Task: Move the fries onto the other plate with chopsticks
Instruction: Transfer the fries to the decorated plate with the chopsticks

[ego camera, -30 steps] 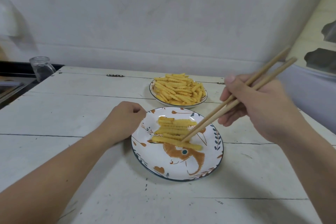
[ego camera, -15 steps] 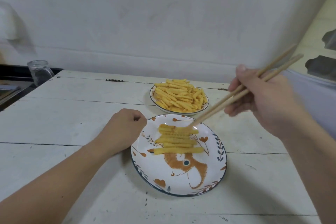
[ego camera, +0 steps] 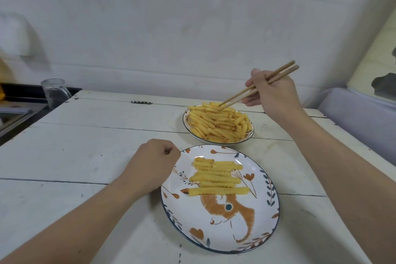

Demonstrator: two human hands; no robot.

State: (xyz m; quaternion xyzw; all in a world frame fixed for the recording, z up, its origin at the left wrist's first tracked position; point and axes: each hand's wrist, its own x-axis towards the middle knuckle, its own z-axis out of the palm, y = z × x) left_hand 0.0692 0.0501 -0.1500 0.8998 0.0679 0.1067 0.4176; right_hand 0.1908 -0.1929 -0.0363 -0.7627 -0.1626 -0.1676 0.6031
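Head cam: right hand is pinching the chopsticks, tips poking into the fries heaped upper right, while the left hand, fist curled on nothing, is bracing beside the painted plate at lower center, probably steadying it.

The right hand carried the chopsticks away from the near patterned plate, where a second ago their tips had rested among the row of fries laid there. Half a second ago the tips had already lifted to the far end of that row. They then travelled on to the far plate, and their tips, ahead of and below the fingers, came down into the top of the heaped fries.
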